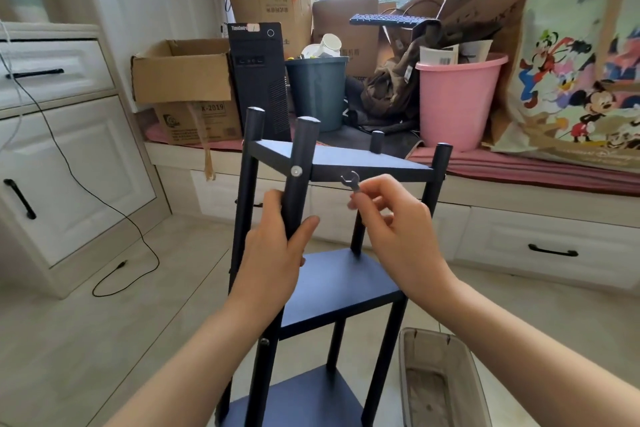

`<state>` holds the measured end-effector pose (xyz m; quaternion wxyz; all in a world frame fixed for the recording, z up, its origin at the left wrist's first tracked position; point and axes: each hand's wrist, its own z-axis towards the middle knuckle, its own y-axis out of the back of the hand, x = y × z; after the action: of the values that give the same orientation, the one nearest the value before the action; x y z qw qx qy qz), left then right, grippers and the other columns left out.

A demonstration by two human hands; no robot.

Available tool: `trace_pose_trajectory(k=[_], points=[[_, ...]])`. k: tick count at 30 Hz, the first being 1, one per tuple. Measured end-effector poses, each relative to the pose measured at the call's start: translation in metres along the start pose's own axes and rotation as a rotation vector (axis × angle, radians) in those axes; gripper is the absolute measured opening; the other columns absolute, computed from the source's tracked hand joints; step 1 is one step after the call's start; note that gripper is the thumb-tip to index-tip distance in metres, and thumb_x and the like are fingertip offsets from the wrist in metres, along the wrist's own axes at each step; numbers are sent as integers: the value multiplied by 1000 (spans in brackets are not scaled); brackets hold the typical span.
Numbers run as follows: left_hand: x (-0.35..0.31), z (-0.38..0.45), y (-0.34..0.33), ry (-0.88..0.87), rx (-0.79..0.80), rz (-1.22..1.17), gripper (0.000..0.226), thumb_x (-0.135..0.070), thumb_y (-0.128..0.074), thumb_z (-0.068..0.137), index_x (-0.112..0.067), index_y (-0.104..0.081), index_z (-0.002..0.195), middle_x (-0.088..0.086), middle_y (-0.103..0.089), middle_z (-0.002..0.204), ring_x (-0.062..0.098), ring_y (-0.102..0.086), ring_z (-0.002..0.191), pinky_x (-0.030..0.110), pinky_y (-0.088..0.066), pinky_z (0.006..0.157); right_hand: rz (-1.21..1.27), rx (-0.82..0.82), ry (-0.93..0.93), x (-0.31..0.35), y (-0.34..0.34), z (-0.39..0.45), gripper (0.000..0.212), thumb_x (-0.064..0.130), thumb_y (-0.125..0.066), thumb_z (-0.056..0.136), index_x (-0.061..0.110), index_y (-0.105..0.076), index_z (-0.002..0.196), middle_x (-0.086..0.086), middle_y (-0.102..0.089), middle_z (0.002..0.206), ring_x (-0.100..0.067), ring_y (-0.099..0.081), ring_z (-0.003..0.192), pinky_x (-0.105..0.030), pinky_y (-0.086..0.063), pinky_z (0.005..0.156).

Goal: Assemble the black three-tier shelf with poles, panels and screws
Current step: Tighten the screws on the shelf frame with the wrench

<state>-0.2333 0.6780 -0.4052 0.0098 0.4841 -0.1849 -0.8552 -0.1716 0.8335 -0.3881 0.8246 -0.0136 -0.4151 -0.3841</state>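
Note:
The black three-tier shelf point(346, 282) stands upright on the floor in front of me, with top, middle and bottom panels between its poles. My left hand point(273, 253) grips the near left pole point(300, 163) just below the top panel point(332, 159). A silver screw head point(296, 170) shows on that pole at the panel's edge. My right hand point(398, 225) pinches a small metal wrench point(350, 181), held in front of the top panel's near edge, to the right of the screw and apart from it.
A clear plastic bin point(440, 381) sits on the floor at the shelf's right. Behind the shelf runs a low bench with drawers, loaded with a pink bucket point(457, 100), a dark bin point(317, 94), a computer tower point(259, 80) and cardboard boxes. White cabinets and a loose black cable point(114, 211) lie at the left.

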Motion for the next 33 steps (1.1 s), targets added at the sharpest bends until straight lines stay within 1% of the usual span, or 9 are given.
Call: trace_pose_trajectory(k=[4,6,9,11,13,15,21,25,33], points=[[-7,7,-21,-11,7,-49,25,-30,-59,100,-34,-36,110,3,-58,69,19,-58,62,33,-49,60,-35,-75,56,0,2,4,5,9,-59,97,14,-62,96,2,-55,106,-9,-57,89,-14,-45,61],[-9,8,-30,-25,29,-94,25,-29,-54,102,-36,-34,115,2,-58,71,14,-56,61,30,-47,60,-18,-96,9,-4,6,7,6,10,-59,98,15,-61,97,5,-54,107,-8,-58,90,-20,-50,63],[-4,11,-38,-13,84,-155,25,-22,-52,103,-28,-38,123,-15,-58,81,-2,-57,71,12,-44,66,32,-78,-101,-12,13,9,5,14,-57,99,16,-59,96,7,-65,83,-12,-64,75,-34,-56,66],[3,11,-39,66,145,-160,14,-26,-52,103,-20,-48,115,-8,-60,82,4,-60,71,20,-50,71,75,-32,-144,-17,18,7,6,15,-56,100,12,-59,95,-2,-66,63,-18,-63,57,-36,-55,59],[9,8,-40,134,199,-182,21,-31,-50,103,-11,-54,100,5,-62,73,17,-61,62,33,-56,66,73,18,-151,-22,22,4,9,14,-58,99,8,-61,93,-6,-65,59,-19,-59,47,-31,-51,51],[12,5,-41,140,191,-197,26,-32,-50,102,-8,-54,94,5,-59,67,16,-56,55,26,-53,60,92,46,-190,-26,25,4,13,14,-61,97,6,-64,88,-6,-64,56,-13,-54,42,-21,-45,48],[13,-2,-42,79,142,-220,10,-32,-48,103,-22,-50,106,2,-47,60,14,-46,53,23,-45,53,335,74,-495,-35,27,5,20,20,-64,95,5,-73,86,3,-56,53,-4,-48,46,-14,-39,46],[9,-2,-40,67,113,-258,8,-30,-48,104,-22,-51,102,5,-47,61,16,-44,53,22,-41,51,435,156,-583,-29,24,5,18,12,-54,100,3,-69,95,-7,-67,65,-10,-57,50,-17,-48,52],[14,8,-29,78,114,-230,10,-32,-47,104,-25,-51,110,2,-48,59,12,-47,50,20,-43,47,339,192,-499,-12,8,17,15,12,-58,98,-2,-64,99,-12,-75,76,-18,-67,60,-30,-57,65]])
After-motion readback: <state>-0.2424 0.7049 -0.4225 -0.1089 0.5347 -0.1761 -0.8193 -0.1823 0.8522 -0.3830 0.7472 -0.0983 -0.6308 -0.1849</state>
